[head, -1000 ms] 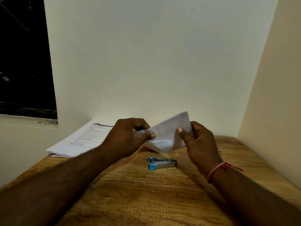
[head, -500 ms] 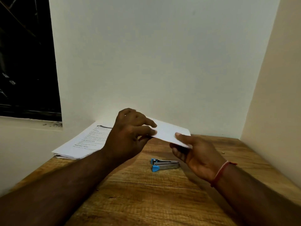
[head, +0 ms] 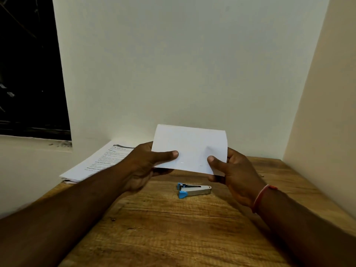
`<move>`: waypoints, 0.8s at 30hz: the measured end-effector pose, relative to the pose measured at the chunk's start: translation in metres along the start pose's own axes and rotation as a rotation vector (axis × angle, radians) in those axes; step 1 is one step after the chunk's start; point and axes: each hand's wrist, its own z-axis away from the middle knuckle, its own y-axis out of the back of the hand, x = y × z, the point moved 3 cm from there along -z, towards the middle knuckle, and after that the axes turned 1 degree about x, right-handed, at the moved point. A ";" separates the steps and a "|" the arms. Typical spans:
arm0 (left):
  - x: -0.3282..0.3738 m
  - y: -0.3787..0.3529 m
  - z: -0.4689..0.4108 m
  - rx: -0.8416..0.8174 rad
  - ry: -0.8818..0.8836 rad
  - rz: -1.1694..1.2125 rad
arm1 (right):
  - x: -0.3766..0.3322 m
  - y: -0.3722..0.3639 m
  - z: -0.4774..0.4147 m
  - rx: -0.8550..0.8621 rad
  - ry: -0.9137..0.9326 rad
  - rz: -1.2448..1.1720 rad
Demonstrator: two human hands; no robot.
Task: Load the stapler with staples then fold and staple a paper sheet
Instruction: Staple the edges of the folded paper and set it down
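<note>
A folded white paper sheet (head: 190, 147) is held upright above the wooden table, its flat face toward me. My left hand (head: 148, 164) grips its left edge, thumb on the front. My right hand (head: 233, 174) grips its lower right corner, thumb on the front too. Two small staple marks show near the sheet's bottom edge. A small metal stapler with blue ends (head: 192, 190) lies on its side on the table, just below the paper and between my hands, touched by neither.
A stack of printed pages (head: 96, 162) lies at the table's back left, overhanging the edge. The wooden table (head: 173, 228) sits in a corner, walls behind and to the right. A dark window is at far left.
The sheet went from nearly flat between my hands to upright, facing me. Both hands shifted their grip to its side edges. The stapler has not moved.
</note>
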 end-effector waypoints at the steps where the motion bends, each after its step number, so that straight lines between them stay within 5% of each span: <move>1: 0.002 0.002 -0.001 0.017 -0.001 0.008 | 0.001 0.001 -0.001 0.005 0.004 0.006; 13: -0.002 0.007 -0.009 0.004 -0.040 -0.052 | 0.005 0.011 -0.007 -0.066 0.077 0.176; 19: 0.006 0.016 -0.010 0.127 -0.267 -0.466 | -0.003 0.014 -0.005 0.053 0.127 0.228; 24: 0.005 0.017 -0.007 0.135 -0.312 -0.577 | -0.005 0.012 -0.003 0.173 0.098 0.224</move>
